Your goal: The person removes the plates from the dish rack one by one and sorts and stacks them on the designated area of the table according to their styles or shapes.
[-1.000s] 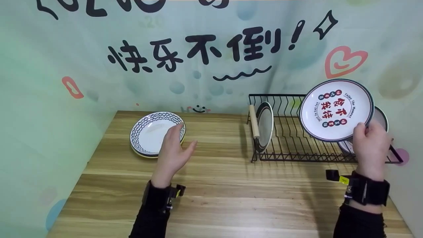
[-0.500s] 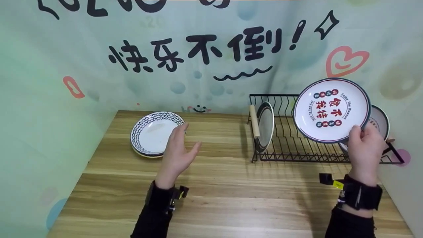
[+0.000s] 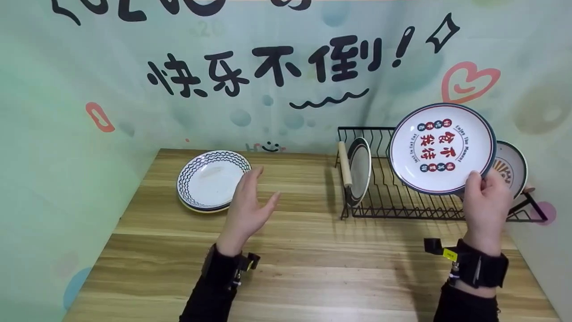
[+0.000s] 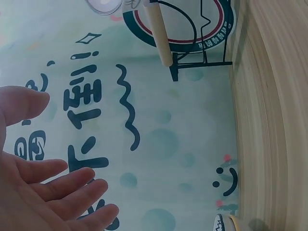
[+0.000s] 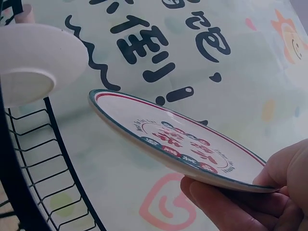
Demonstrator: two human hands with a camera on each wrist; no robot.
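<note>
While the right hand (image 3: 486,206) pinches the lower rim of a white plate w/ red and dark lettering (image 3: 442,148) — thumb on the face, fingers (image 5: 231,204) curled under the back — the plate is held up, tilted, its face toward the camera, above the right part of the black wire dish rack (image 3: 393,199). In the rack, a dark-rimmed plate (image 3: 359,170) stands on edge at the left end, just beside a wooden handle (image 3: 343,163); another plate (image 3: 510,166) stands at the right end, partly hidden behind the held one. The left hand (image 3: 248,210) is empty, fingers straight and loosely spread, hovering over the wooden table (image 3: 304,264) just right of a stack of wavy-rimmed plates (image 3: 210,180) — near it, not touching. Backdrop w/ black characters (image 3: 268,69) rises behind the table.
</note>
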